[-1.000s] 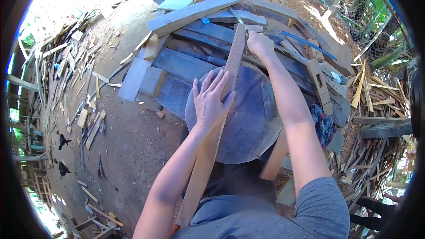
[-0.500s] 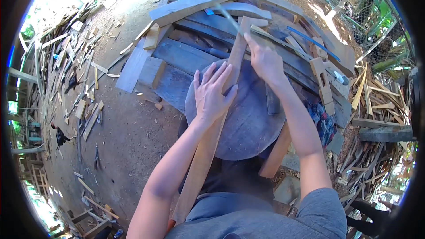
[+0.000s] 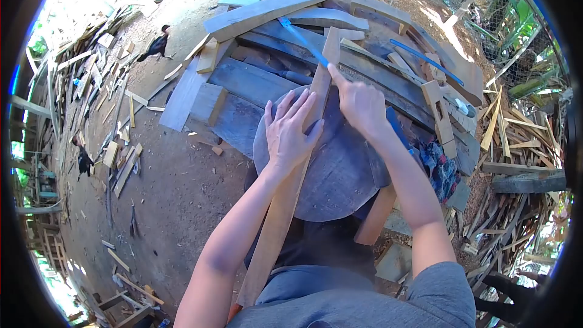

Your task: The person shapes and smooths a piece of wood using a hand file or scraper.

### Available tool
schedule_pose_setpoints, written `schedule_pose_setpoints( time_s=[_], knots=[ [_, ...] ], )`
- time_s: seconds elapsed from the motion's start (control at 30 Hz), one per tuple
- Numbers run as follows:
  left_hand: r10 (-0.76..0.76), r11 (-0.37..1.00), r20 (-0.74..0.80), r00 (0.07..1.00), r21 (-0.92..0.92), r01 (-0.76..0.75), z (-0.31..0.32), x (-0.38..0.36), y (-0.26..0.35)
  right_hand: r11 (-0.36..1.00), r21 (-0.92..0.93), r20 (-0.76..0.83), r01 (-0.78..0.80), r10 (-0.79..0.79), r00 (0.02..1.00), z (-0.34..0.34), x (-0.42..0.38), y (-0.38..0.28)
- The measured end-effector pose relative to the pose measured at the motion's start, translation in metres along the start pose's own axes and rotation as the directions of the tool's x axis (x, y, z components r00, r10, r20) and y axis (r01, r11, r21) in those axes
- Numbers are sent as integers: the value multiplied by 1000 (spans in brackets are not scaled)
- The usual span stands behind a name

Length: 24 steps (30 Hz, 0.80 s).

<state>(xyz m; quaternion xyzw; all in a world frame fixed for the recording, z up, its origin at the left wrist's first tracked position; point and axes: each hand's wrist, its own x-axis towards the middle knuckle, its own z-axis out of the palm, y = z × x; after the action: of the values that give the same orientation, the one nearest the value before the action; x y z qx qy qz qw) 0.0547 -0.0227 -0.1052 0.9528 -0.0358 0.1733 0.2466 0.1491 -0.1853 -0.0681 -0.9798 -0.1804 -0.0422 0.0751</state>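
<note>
Hand (image 3: pixel 290 130) flat on wooden slat (image 3: pixel 297 164)

Outdoor yard, bare dirt ground (image 3: pixel 176 182), sunlit. Scrap wood heaps (image 3: pixel 91 73) left and right, wire fence (image 3: pixel 516 30) with greenery behind.

I'm seeing a round dark slab (image 3: pixel 340 176) carrying a long wood strip (image 3: pixel 291 170) laid diagonally across it; slab's sitting w/ grey planks (image 3: pixel 255 82) on the dirt ground (image 3: pixel 176 188).
</note>
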Motion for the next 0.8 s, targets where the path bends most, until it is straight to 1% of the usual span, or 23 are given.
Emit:
schedule_pose_setpoints(
  time_s=[0.03, 0.07, 0.13, 0.2, 0.23, 0.27, 0.37, 0.47, 0.5, 0.57, 0.6, 0.67, 0.77, 0.8],
  knots=[
    [3, 1000, 2, 1000, 4, -3, 0, -2, 1, 1000, 3, -54, 11, -10, 998, 4, 10, 4],
    [10, 1000, 4, 1000, 3, -10, 0, -2, 2, 1000, 3, -58, 4, -4, 998, 9, 29, 9],
    [4, 1000, -3, 1000, 13, -4, 1, -2, 1, 992, 109, -90, -69, 79, 993, 21, 69, 13],
    [9, 1000, -8, 1000, 16, -9, 1, -2, 2, 990, 119, -107, -72, 85, 991, 23, 78, 11],
    [2, 1000, -7, 1000, 17, -2, 1, -2, 2, 989, 128, -110, -71, 85, 990, 22, 79, 9],
    [0, 1000, -13, 1000, 15, 0, 2, -1, 1, 990, 107, -70, -95, 103, 992, 22, 72, 11],
    [-11, 1000, -3, 1000, 5, 11, 1, -2, 1, 997, 54, -39, -48, 50, 998, 4, 16, 6],
    [-8, 1000, 11, 1000, 14, 8, 0, -3, 1, 999, -18, 30, -43, 43, 999, -6, -11, 1],
    [-9, 1000, 8, 1000, 11, 9, -1, -3, 2, 999, -12, 29, -49, 49, 998, -4, -6, 1],
    [-5, 1000, 2, 1000, 8, 5, -1, -2, 3, 998, -9, -35, -62, 61, 998, 0, 22, 5],
    [-1, 1000, -2, 1000, 16, 1, 0, -2, 2, 998, -8, -41, -65, 64, 997, 10, 47, 12],
    [10, 1000, -2, 1000, 23, -10, 1, -3, 1, 991, 108, -154, -77, 93, 984, 37, 89, 25],
    [-4, 1000, -9, 1000, 14, 4, 2, -2, 2, 994, 80, -129, -76, 86, 988, 32, 88, 22],
    [-4, 1000, -10, 1000, 13, 4, 1, -1, 2, 989, 66, -60, -130, 134, 989, 9, 67, 11]
  ],
)
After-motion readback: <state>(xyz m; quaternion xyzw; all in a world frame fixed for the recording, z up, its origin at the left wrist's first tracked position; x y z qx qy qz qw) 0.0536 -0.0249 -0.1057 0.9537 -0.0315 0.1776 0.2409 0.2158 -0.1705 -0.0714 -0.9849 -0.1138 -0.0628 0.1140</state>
